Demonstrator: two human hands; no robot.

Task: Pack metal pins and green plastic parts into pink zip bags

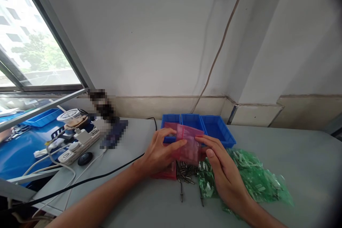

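My left hand (157,155) and my right hand (223,171) both grip a small pink translucent plastic bag (189,144), held upright just above the grey table (307,171). Under the bag lies a heap of small metal pins (185,175), with two longer pins strayed toward me. More pink bags (167,174) lie flat beneath my left hand. A pile of green translucent bags (253,178) filled with small parts lies under and to the right of my right hand.
Three blue plastic bins (216,128) stand in a row behind the hands, against the wall. A white power strip (80,144) with plugs and a black cable (107,174) lie at left, with a blue tray (42,117) beyond. A window fills the far left.
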